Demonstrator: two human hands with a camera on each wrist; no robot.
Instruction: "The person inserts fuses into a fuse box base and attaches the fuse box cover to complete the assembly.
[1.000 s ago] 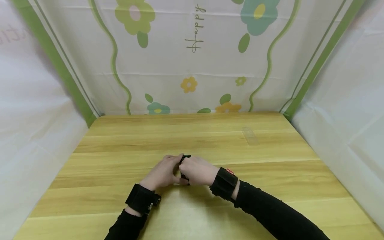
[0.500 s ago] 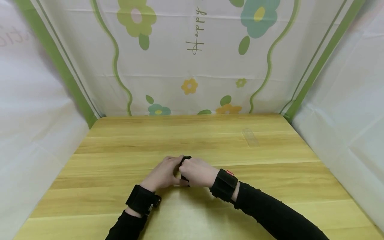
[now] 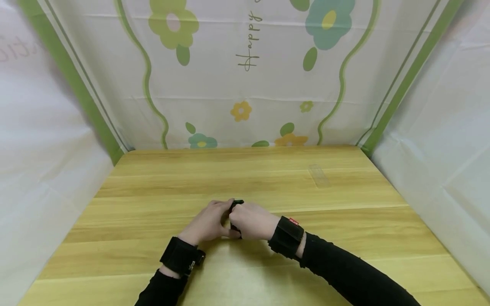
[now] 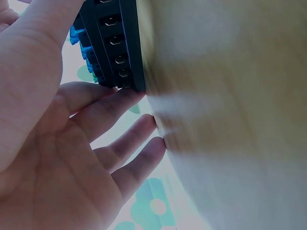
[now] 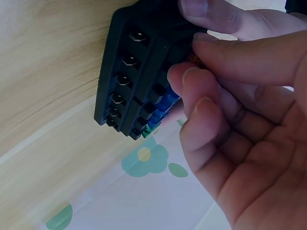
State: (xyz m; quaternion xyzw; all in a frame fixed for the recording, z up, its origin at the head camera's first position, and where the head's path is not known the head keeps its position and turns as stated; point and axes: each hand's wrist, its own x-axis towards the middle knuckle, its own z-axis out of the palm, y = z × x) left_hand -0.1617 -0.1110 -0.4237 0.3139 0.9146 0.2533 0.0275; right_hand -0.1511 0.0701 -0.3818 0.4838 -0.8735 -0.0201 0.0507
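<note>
A dark bit holder (image 3: 237,203) stands on the table, mostly covered by both hands in the head view. In the right wrist view, the holder (image 5: 144,62) shows a row of slots with metal hex ends, plus blue pieces (image 5: 165,101) and a green piece (image 5: 149,129) along its upper side. My left hand (image 3: 206,220) spans it, thumb at the near end and fingertips at the far end. My right hand (image 3: 252,220) pinches a small orange-brown piece (image 5: 194,58) at the holder's top, largely hidden behind the fingers.
A clear flat strip (image 3: 318,176) lies on the wooden table (image 3: 191,170) toward the back right. White cloth walls (image 3: 206,76) with printed flowers enclose the table at the back and both sides.
Both hands and the bit holder keep almost the same place. The whole head view has shifted very slightly.
</note>
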